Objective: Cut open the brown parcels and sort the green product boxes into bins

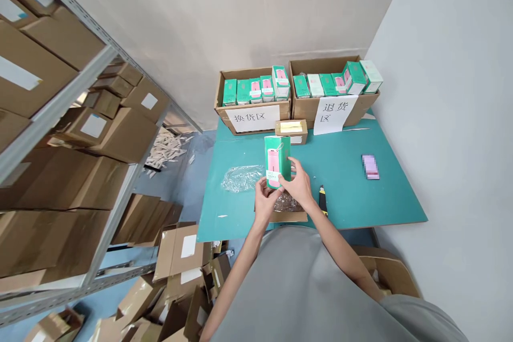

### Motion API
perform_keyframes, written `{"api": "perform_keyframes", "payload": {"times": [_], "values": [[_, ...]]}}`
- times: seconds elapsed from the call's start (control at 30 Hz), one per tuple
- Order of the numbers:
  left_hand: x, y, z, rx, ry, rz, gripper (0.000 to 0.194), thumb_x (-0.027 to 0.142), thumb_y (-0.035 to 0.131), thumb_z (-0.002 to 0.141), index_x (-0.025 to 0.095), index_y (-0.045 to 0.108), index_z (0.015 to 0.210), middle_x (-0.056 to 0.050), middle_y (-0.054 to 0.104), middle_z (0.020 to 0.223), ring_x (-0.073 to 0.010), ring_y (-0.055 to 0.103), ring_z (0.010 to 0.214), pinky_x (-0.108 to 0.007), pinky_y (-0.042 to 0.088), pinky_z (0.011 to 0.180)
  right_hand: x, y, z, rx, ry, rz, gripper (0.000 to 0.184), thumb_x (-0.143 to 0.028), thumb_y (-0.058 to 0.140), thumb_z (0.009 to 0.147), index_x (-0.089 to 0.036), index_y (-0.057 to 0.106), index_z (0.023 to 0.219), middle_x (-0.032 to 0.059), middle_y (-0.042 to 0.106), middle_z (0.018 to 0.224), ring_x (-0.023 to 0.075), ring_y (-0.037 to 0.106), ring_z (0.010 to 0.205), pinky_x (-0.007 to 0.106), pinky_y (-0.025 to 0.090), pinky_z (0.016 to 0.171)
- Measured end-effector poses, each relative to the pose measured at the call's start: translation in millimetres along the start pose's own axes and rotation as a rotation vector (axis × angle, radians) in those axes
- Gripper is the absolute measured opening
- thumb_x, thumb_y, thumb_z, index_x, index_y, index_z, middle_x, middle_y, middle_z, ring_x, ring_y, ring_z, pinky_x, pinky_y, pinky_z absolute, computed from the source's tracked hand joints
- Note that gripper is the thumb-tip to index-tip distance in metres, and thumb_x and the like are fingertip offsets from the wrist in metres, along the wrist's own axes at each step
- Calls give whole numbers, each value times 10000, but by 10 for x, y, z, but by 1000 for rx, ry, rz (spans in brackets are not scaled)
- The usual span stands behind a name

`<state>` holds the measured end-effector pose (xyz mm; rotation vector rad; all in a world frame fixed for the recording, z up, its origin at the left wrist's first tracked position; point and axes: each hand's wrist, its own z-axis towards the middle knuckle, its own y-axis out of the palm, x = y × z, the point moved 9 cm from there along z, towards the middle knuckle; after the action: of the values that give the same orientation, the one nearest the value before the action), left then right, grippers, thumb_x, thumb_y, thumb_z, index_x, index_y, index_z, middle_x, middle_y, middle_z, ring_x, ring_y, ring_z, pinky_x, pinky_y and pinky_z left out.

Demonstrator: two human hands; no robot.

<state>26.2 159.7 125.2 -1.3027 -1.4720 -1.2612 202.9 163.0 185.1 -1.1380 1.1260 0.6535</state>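
Note:
A green product box with a pink picture on its front is held upright over the table's front part. My left hand grips its lower left corner, and my right hand is wrapped round its lower right side. Below my hands lies an open cardboard carton with crumpled clear plastic in it, partly hidden by my hands. Another piece of clear plastic wrap rests on the table to the left. A yellow and black box cutter lies just right of my right forearm.
Two labelled cartons full of green and white boxes stand at the back of the green table, a small closed carton before them. A pixelated pinkish item lies right. Shelves with cartons rise left; opened cartons litter the floor.

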Motion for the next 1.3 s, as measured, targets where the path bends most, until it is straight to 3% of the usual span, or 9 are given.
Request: {"api": "perform_keyframes", "payload": {"times": [0.13,0.3,0.47,0.63,0.7,0.83,0.93,1.13,1.3], "values": [[-104,-19,-59,-37,-173,-171,674,544,917,830,300,579,1360,-117,719,1493,-291,746,1335,-483,644,1106,205,36,75,-50,61,284,664,-351,731,896,-232,580,1532,156,773,1384,287,788,1183,432,678,987],[-173,-80,-24,-18,-246,-250,643,503,984,769,249,669,1269,-130,797,1386,-326,736,1375,-534,598,1195,305,131,109,-108,86,410,615,-343,706,902,-229,580,1492,158,787,1385,291,795,1227,448,666,1048],[-124,-131,-29,75,-187,-223,692,437,1023,716,228,678,1278,-146,792,1382,-332,738,1373,-512,582,1212,147,165,2,-65,46,230,615,-378,680,950,-236,548,1533,183,703,1533,294,759,1303,432,666,1035],[85,-143,-100,151,-31,-72,812,378,1054,655,226,610,1319,-140,786,1328,-313,769,1282,-481,596,1155,-76,133,-92,53,-92,3,657,-436,788,878,-250,587,1475,173,680,1527,363,682,1375,544,602,1142],[118,-123,-106,134,-31,-107,803,379,1065,645,230,614,1292,-135,774,1350,-313,760,1289,-480,593,1152,-6,145,-68,60,-69,114,637,-410,777,862,-260,574,1446,165,695,1496,358,702,1333,539,622,1102],[-26,-25,-86,21,-253,-343,650,410,1040,700,235,660,1198,-112,801,1308,-313,768,1271,-524,598,1151,232,213,15,14,-6,450,602,-412,782,843,-271,533,1373,156,728,1419,330,739,1292,487,654,1043],[-77,5,-79,1,-321,-428,629,366,1053,684,224,681,1171,-106,833,1222,-313,786,1236,-533,606,1144,347,246,56,-13,20,563,602,-446,810,835,-285,525,1341,140,752,1370,321,758,1257,474,664,1023],[-34,-30,-76,105,-244,-362,652,349,1054,678,209,672,1188,-105,810,1214,-278,781,1185,-461,622,1086,335,257,50,-54,60,549,675,-491,821,840,-269,531,1408,175,714,1469,345,751,1282,520,663,1044],[129,-60,-108,202,-44,-112,699,313,1048,661,217,631,1213,-95,755,1252,-237,763,1145,-364,605,1037,181,184,-43,24,6,348,896,-449,896,814,-262,485,1588,192,631,1589,370,687,1387,545,622,1132]]}}
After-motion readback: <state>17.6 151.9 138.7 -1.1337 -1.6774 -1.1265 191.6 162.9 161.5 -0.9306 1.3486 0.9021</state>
